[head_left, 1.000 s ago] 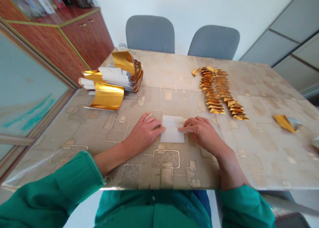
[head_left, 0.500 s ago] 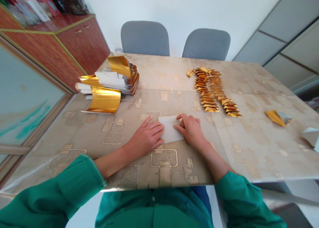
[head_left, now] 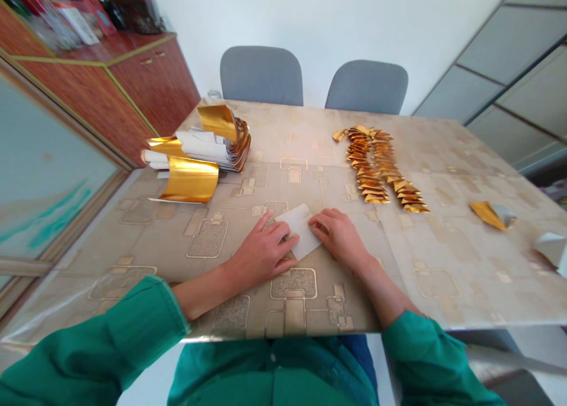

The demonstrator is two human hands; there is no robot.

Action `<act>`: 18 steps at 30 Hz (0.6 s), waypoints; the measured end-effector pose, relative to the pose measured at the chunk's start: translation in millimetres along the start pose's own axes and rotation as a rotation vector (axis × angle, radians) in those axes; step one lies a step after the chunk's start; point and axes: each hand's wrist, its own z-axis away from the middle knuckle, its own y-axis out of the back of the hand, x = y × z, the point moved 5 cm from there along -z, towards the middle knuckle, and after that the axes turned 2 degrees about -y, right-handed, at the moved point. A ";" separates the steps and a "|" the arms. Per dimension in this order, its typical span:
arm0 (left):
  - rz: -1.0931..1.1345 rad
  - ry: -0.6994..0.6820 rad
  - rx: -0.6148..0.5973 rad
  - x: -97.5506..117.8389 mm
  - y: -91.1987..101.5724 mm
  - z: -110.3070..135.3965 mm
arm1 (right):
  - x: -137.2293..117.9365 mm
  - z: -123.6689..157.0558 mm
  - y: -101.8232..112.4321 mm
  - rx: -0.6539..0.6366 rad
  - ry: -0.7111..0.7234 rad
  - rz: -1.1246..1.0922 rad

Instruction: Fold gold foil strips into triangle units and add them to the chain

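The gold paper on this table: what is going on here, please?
A person holds a white paper piece on the patterned table with the left hand and right hand. Folded gold-foil pieces lie in two overlapping rows to the right. A pile of gold-and-white paper strips sits to the left.

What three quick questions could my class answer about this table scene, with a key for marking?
1. True or false: the white paper lies between the left hand and the right hand.
2. Which hand is nearer the stack of gold and white sheets? A: right hand. B: left hand.
3. Fill in the blank: the two chairs beyond the table are ____.

Key: 1 true; 2 B; 3 grey.
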 end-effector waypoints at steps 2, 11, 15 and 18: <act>0.043 0.001 0.014 -0.2 -1.1 0.4 | -2.0 0.6 0.3 -0.022 -0.001 0.060; 0.086 0.017 0.057 4.7 -1.6 3.7 | -20.1 3.2 1.4 -0.017 0.001 0.308; 0.203 -0.009 0.078 5.8 -1.2 3.7 | -22.0 3.6 -1.3 -0.013 0.041 0.271; 0.288 -0.029 0.136 2.5 0.4 3.6 | -19.4 3.2 -2.6 -0.009 0.087 0.201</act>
